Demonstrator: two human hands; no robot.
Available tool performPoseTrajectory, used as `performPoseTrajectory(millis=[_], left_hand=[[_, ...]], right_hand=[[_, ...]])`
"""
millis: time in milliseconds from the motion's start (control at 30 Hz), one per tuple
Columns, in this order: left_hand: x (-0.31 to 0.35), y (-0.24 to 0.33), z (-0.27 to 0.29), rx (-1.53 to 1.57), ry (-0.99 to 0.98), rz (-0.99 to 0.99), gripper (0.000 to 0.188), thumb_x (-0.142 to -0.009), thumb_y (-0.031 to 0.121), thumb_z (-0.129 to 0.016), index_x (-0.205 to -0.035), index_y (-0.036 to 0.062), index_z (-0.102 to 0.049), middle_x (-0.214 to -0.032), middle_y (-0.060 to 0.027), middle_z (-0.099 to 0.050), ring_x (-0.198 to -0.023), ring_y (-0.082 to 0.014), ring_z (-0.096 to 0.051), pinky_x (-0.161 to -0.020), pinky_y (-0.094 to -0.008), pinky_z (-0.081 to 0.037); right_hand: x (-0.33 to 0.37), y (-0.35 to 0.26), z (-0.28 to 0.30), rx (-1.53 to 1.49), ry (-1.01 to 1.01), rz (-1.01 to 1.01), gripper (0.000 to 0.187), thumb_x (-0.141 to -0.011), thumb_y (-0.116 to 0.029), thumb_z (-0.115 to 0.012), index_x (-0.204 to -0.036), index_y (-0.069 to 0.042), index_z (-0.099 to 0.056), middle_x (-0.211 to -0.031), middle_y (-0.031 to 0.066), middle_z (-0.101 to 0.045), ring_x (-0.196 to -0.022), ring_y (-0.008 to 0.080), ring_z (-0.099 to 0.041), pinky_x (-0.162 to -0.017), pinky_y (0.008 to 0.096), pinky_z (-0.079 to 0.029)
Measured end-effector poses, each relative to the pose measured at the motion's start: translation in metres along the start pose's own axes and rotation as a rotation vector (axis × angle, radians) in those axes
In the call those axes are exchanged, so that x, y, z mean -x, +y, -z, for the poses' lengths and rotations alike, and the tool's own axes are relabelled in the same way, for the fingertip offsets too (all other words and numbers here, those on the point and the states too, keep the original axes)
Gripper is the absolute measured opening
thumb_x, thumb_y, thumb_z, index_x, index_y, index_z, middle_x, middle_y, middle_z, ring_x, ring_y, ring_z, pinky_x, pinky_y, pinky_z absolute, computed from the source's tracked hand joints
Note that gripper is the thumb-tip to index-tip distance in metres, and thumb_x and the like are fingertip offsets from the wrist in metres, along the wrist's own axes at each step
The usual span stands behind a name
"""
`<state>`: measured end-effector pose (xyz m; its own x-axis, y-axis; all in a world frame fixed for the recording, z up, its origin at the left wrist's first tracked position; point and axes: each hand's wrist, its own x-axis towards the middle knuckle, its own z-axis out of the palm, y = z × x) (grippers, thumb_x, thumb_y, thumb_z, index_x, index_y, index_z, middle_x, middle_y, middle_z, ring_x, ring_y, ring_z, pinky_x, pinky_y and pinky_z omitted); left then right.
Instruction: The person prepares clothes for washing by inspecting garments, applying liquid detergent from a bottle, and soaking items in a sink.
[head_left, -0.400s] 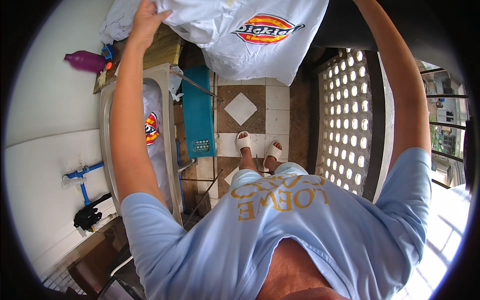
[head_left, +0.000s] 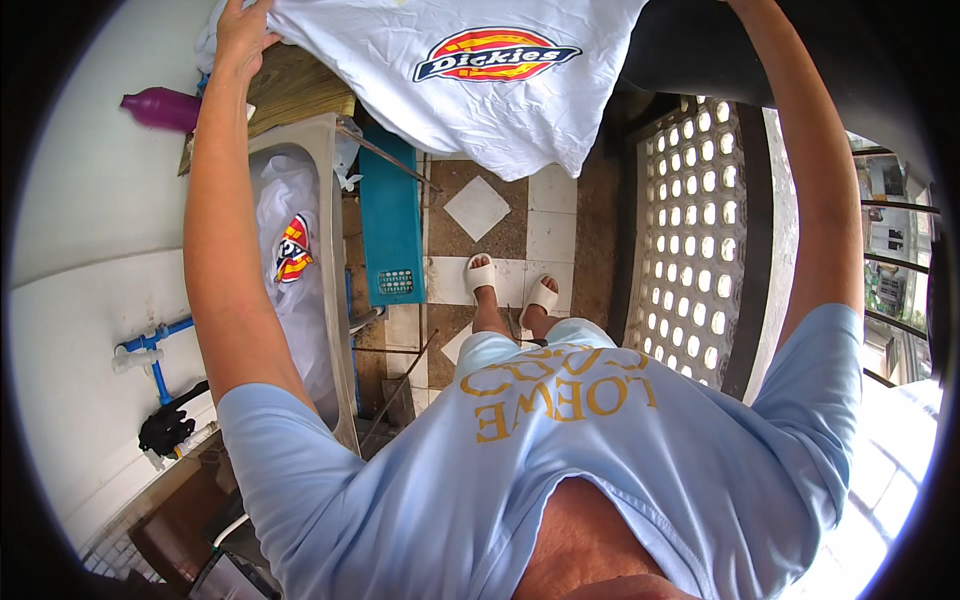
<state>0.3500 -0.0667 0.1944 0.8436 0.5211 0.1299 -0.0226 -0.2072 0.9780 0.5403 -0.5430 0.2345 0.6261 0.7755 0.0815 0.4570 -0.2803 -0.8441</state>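
Note:
A white shirt [head_left: 480, 120] with a red, yellow and dark blue oval print hangs spread out in front of me at the top of the view. My left hand [head_left: 243, 38] is raised at its upper left, fingers closed on the cloth. Up at the top right, my right hand [head_left: 745, 5] is mostly cut off by the picture's edge, so its fingers and any hold on the shirt are hidden. Below my left forearm, another white garment [head_left: 300, 320] with a similar print lies in the long metal sink [head_left: 343, 395].
A purple bottle [head_left: 162, 108] stands by a wooden board [head_left: 305, 95] beyond the sink. Right of the sink is a teal plastic bench [head_left: 392, 220]. Blue pipes [head_left: 158, 350] run along the left wall. A pierced block wall [head_left: 690, 230] borders the tiled floor [head_left: 553, 195] on the right.
My left hand has moved left and upward, drawing the shirt wider. Its print now lies flatter and further left. More of the garment in the sink shows.

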Motion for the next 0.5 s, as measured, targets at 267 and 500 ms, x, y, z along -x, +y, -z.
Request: performPoseTrajectory(millis=[267, 500], left_hand=[[0.008, 0.008, -0.014, -0.105, -0.013, -0.077, 0.023, -0.09, 0.013, -0.061, -0.112, 0.0104, -0.057, -0.088, -0.0089, -0.062, -0.073, -0.018, -0.06, -0.057, -0.0319, -0.05], [0.035, 0.053, -0.013, -0.151, 0.005, -0.196, 0.025, -0.089, 0.01, -0.06, -0.114, 0.0058, -0.057, -0.095, -0.0107, -0.063, -0.078, -0.0154, -0.06, -0.065, -0.0292, -0.049]], right_hand=[[0.024, -0.03, -0.05, 0.844, 0.541, 0.118, 0.035, -0.072, -0.014, -0.069, -0.101, 0.002, -0.06, -0.089, 0.0249, -0.065, -0.087, 0.0396, -0.065, -0.073, 0.0432, -0.051], [0.03, -0.045, -0.057, 0.709, 0.506, -0.063, 0.026, -0.079, -0.012, -0.064, -0.101, 0.003, -0.062, -0.091, 0.025, -0.066, -0.088, 0.0392, -0.065, -0.074, 0.0421, -0.052]])
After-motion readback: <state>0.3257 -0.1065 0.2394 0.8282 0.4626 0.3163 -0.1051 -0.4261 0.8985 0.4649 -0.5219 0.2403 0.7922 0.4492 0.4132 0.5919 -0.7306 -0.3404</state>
